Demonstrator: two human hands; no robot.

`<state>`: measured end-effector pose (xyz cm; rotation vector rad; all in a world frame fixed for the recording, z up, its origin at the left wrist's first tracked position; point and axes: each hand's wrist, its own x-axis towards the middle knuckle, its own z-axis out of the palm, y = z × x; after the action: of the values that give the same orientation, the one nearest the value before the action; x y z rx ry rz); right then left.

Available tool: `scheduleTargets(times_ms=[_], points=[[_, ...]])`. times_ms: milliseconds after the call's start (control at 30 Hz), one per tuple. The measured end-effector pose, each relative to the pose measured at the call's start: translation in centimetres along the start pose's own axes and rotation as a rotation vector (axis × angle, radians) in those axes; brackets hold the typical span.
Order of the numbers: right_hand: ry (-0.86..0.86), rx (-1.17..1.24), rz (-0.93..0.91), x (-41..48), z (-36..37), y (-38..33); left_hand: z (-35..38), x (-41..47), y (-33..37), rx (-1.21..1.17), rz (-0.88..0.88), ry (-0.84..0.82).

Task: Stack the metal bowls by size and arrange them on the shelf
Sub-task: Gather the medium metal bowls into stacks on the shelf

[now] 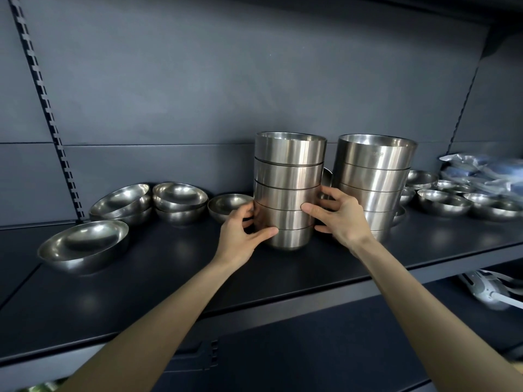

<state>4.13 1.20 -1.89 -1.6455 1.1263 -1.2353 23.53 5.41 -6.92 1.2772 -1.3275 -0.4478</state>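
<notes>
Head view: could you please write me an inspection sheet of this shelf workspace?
Surface: dark shelf, bowls standing on it.
Job's things: left stack of deep bowls, held; right stack beside it; shallow bowls on both sides.
Clutter: plastic-wrapped packs far right.
Hands: left hand and right hand grip the left stack's lower sides.
Cables: nothing seen.
Surroundings: dark back panel, slotted upright.

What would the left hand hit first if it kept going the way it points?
The held stack of bowls, which the left hand already touches; beyond it, probably the right hand on the stack's other side.
</notes>
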Motion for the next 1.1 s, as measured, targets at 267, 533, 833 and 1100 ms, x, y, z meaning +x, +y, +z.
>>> scheduleTargets(times_ms=[267,533,833,1100], points=[[0.004,-0.03,0.01,-0.4,0.2,-0.2,-0.1,0.0,0.0,0.051,0.019,-0.001],[-0.026,-0.129,-0.032,-1.3,0.1,-0.9,-1.1,-0.4,1.7,0.188,0.051,-0.116],[-0.082,-0.432,-0.107,-2.5,-1.3,-1.6,-2.7,-0.7,5.2,0.712,0.074,-0.237],[-0.183,-0.732,-0.32,-5.8,-5.4,-4.8,-3.6,-5.3,12.1,0.967,0.212,-0.14]])
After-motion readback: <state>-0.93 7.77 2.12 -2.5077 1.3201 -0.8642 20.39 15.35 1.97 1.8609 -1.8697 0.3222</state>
